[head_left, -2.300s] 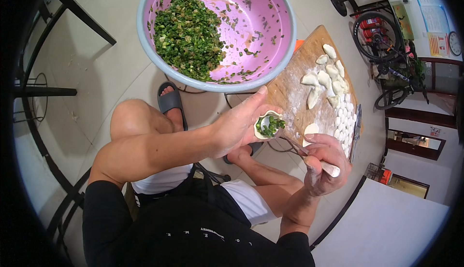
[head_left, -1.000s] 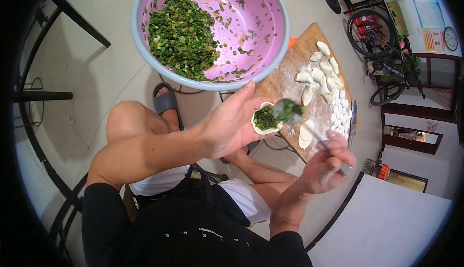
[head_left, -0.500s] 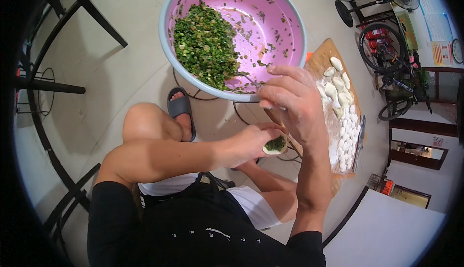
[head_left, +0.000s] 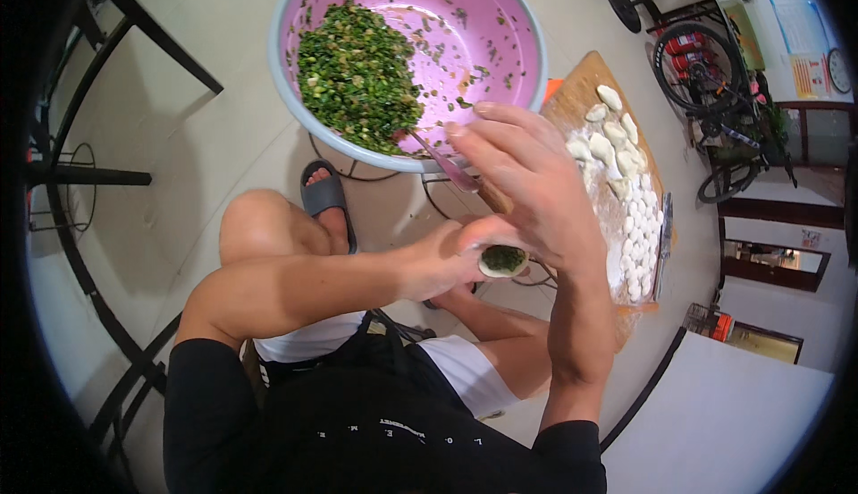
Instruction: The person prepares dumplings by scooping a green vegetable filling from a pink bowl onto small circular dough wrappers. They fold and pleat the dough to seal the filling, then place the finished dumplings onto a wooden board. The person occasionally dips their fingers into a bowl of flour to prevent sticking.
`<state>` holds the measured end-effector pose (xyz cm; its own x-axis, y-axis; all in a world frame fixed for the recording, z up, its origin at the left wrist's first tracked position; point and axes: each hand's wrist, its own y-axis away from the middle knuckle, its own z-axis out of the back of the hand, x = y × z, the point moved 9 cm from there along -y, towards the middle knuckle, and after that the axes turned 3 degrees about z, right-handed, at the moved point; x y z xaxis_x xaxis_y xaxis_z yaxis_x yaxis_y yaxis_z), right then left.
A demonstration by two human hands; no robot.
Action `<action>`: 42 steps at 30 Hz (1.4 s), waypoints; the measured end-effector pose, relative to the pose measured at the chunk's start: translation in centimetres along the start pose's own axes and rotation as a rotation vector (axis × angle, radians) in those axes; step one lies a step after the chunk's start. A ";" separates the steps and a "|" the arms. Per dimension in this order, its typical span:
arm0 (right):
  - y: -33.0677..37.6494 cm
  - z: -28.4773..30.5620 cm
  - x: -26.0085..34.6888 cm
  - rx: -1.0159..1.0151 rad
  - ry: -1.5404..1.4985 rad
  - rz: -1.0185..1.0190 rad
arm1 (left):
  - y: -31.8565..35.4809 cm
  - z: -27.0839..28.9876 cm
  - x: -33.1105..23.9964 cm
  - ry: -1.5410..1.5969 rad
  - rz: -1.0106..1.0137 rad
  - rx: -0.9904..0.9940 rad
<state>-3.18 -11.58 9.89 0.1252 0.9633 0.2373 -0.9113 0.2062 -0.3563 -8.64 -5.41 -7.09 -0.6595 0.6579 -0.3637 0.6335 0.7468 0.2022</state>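
Note:
My left hand [head_left: 440,260] is closed around a dumpling wrapper [head_left: 490,271], which cups a green chopped filling. Above and to the right, my right hand [head_left: 536,177] has its fingers stretched out and apart, with the thumb reaching to the wrapper's far edge. A spoon [head_left: 458,175] leans over the rim of a large pink basin [head_left: 407,164], its handle free of my fingers. Chopped green filling [head_left: 357,78] is heaped in the basin's left half, and flecks of it stick to the walls.
On the right, a floury wooden board [head_left: 585,78] bears several shaped dumplings [head_left: 610,150] and many small dough pieces [head_left: 639,235]. A long metal blade [head_left: 666,235] lies along its right edge. Beyond are a bicycle [head_left: 702,78] and a fan [head_left: 626,7]; a dark chair [head_left: 147,25] stands left.
My right hand has let go of the spoon and come down toward the wrapper. The spoon now rests on the basin's rim. The view has shifted slightly.

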 end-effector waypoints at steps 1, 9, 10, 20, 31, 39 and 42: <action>1.3 1.4 -0.2 -0.082 -0.028 -0.041 | 0.7 -0.5 -0.9 0.036 0.028 -0.050; 13.7 3.2 4.0 -0.226 0.232 -0.223 | 0.5 -2.6 -3.2 0.119 -0.016 -0.048; 14.0 2.7 4.3 -0.214 0.251 -0.229 | 0.3 -2.6 -3.1 0.120 -0.020 -0.051; 16.1 1.8 3.1 -0.240 0.100 -0.235 | -1.6 -2.7 -0.6 0.010 0.030 -0.001; 16.0 1.1 3.7 -0.240 0.115 -0.235 | -0.6 -2.5 -0.5 0.038 0.045 -0.048; 17.3 1.5 2.2 -0.418 -0.009 -0.412 | -0.1 -3.3 -1.5 -0.502 -0.037 -0.089; 18.3 1.9 1.3 -0.517 -0.083 -0.531 | 0.4 -4.4 -2.5 -0.822 -0.188 -0.054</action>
<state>-20.43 -6.85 5.39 0.4486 0.6994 0.5565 -0.4328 0.7147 -0.5494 -8.49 -6.36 -2.12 -0.2342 0.2581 -0.9373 0.5088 0.8541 0.1080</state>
